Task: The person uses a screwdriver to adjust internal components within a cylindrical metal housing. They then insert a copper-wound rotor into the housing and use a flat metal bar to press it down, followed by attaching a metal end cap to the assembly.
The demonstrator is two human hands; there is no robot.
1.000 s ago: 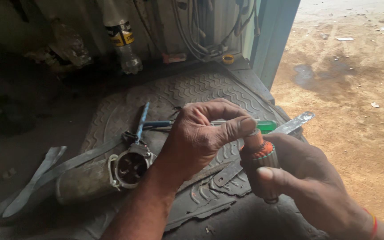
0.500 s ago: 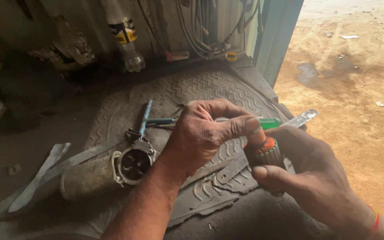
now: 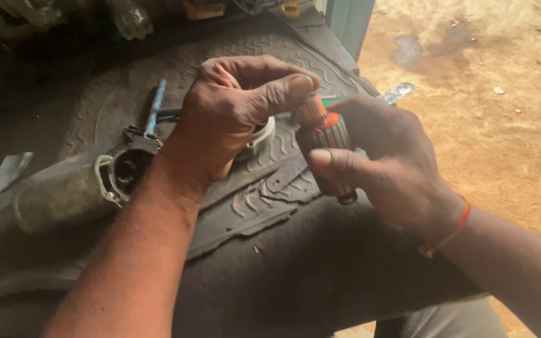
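Right hand grips a dark ribbed cylindrical motor armature with orange-copper top, frame centre. Left hand pinches its top end, thumb on it. Grey metal cylindrical housing and blue-handled pliers lie left on the black ridged rubber mat.

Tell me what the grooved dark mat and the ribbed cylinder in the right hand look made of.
Grooved dark mat: probably rubber, matte, with moulded wavy treads and a torn edge. Ribbed cylinder: likely metal, dull and grimy, with lengthwise slots and a coppery-orange neck that the left hand pinches.
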